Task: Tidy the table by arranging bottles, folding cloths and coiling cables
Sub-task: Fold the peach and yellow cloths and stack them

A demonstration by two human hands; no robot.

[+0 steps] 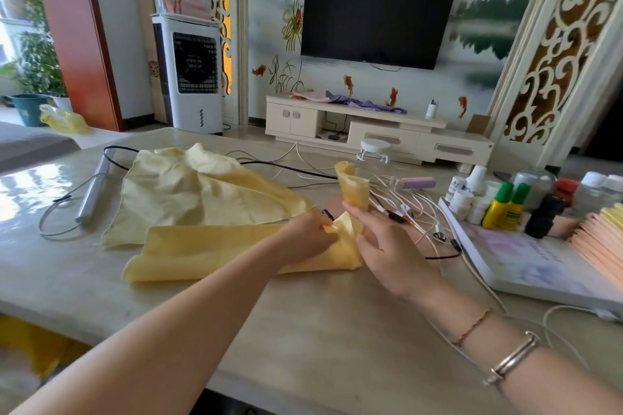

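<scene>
Your left hand (312, 232) pinches a corner of the yellow cloth (215, 246) beside your right hand (381, 239), which pinches another corner upright. Bring the corners together squarely, then smooth leftward; the thin, soft fabric wrinkles easily. Thin white cables (421, 209) tangle just beyond your right fingers.

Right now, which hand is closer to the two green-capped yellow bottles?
Right. The right hand holds the yellow cloth just left of the bottles; the left hand pinches the cloth farther left.

The cloths (202, 199) lie left on the table (337, 330), cables (418, 209) right of them, bottles (502, 209) farther right.
</scene>
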